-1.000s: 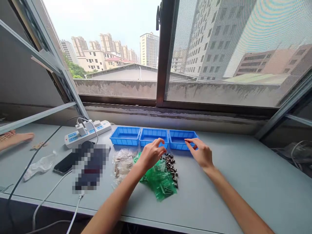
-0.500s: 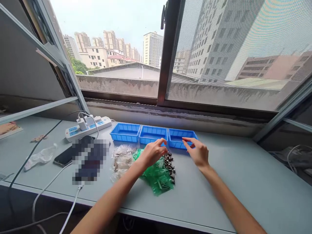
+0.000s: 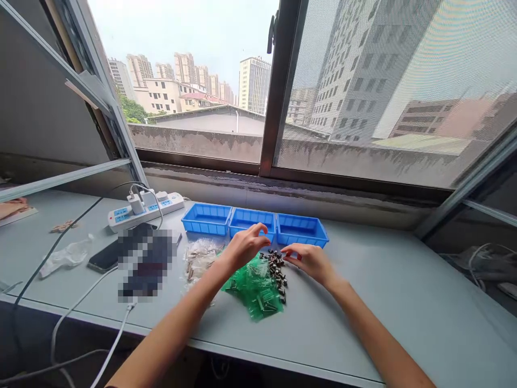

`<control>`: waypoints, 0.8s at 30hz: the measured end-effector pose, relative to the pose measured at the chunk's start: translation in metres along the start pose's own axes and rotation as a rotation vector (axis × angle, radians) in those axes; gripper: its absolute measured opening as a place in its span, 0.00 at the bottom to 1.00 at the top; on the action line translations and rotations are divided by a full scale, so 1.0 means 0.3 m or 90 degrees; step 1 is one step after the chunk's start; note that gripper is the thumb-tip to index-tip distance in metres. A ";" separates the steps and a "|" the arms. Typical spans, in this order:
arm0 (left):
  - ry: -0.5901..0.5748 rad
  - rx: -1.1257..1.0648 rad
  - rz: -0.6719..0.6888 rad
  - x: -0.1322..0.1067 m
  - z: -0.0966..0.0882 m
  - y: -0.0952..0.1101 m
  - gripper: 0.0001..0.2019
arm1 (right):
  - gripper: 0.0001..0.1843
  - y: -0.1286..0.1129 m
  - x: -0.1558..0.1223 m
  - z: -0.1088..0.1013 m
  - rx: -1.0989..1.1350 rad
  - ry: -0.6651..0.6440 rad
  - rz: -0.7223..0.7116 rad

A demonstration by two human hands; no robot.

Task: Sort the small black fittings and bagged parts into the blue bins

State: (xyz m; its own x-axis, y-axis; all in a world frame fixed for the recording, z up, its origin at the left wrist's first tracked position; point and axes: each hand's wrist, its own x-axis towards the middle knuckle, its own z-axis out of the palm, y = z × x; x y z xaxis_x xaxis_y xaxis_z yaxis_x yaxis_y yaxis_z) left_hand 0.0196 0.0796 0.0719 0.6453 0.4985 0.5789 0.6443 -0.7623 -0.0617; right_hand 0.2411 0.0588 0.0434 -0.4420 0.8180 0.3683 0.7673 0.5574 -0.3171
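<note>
My left hand (image 3: pixel 245 248) hovers over the far part of the green plastic bags (image 3: pixel 258 293), its fingers curved with a gap between thumb and forefinger. Nothing shows in it. Along the bags' right side lies a loose pile of small dark metal fasteners (image 3: pixel 279 272), their exact kind too small to tell. My right hand (image 3: pixel 311 263) reaches to the pile's far right edge, thumb and fingertips apart. Behind both hands stand a left blue bin (image 3: pixel 205 227), a middle blue bin (image 3: pixel 235 231) and a right blue bin (image 3: pixel 302 238), side by side.
Clear bags of small metal pins (image 3: pixel 197 261) lie left of the green ones. Farther left are a dark phone (image 3: pixel 105 260), a blurred-out device, a white power strip (image 3: pixel 133 216), crumpled plastic (image 3: pixel 68 257) and cables. A window rises behind the grey table (image 3: pixel 388 291).
My right hand has moved left and nearer, from the right blue bin to the dark fasteners. My left hand has shifted slightly left and up. The view has shifted a little.
</note>
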 end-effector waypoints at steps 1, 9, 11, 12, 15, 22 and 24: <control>-0.008 -0.001 0.001 -0.001 0.004 0.003 0.06 | 0.08 -0.003 0.000 -0.002 0.000 -0.006 0.008; -0.065 -0.041 0.009 -0.002 0.004 0.015 0.02 | 0.12 -0.028 0.000 -0.018 0.001 -0.046 0.025; -0.063 -0.042 0.009 0.000 -0.006 0.020 0.03 | 0.11 -0.048 -0.004 -0.024 -0.003 -0.048 0.008; -0.063 -0.039 0.009 0.001 -0.011 0.023 0.03 | 0.11 -0.060 -0.006 -0.027 -0.001 -0.047 -0.002; -0.065 -0.011 0.005 0.001 -0.016 0.028 0.04 | 0.10 -0.094 -0.010 -0.026 -0.003 -0.029 -0.031; -0.083 -0.008 -0.020 -0.010 0.018 -0.001 0.05 | 0.10 -0.093 -0.018 -0.019 -0.050 0.000 0.018; -0.086 -0.021 -0.021 -0.011 0.022 -0.003 0.04 | 0.10 -0.083 -0.022 -0.032 -0.045 -0.029 0.018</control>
State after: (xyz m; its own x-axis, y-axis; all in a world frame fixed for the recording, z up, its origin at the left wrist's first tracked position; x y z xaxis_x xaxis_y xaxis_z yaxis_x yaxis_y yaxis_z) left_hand 0.0196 0.0813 0.0648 0.6750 0.5725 0.4654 0.6532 -0.7570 -0.0160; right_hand 0.2294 0.0382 0.0573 -0.4389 0.8399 0.3192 0.8102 0.5236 -0.2635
